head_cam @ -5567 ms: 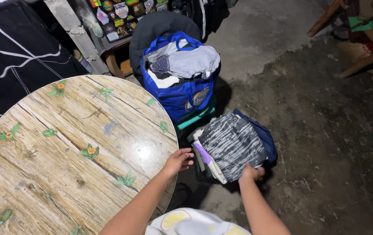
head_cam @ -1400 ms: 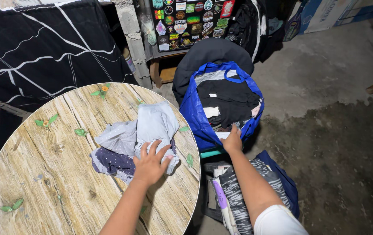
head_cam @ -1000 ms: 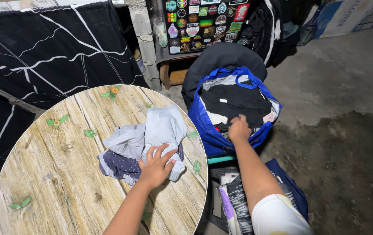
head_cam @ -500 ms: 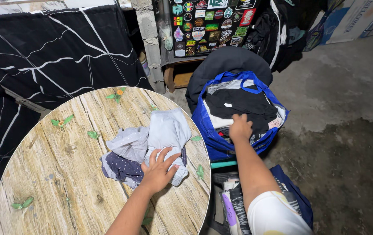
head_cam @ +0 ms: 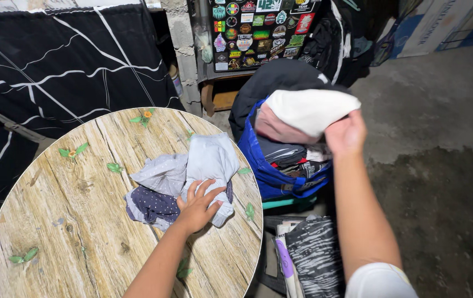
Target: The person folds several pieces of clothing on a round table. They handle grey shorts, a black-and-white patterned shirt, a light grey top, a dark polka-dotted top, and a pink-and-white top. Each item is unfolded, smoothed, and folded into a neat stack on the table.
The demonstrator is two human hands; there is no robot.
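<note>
Head view, near field: a stack of folded garments with a grey-and-black streaked piece on top sits low beside the person's right arm, just off the edge of the round wood-print table.

Mid field: the left hand lies flat, fingers spread, pressing on the small heap of grey and dotted clothes on the table. It grips nothing; it only holds the heap down. Its position matches that of half a second ago.

Far field: the right hand has changed. Half a second ago it was down inside the blue bag, on the dark clothing. It is now raised above the bag mouth, fingers closed around a bundled cream and pink garment, which hangs in the air over the bag. The dark top layer is no longer uppermost; folded grey and striped items now show inside.

Judgement: one more piece has been lifted out and is on its way toward the table heap.

Background: a black sheet with white lines and a sticker-covered panel.
</note>
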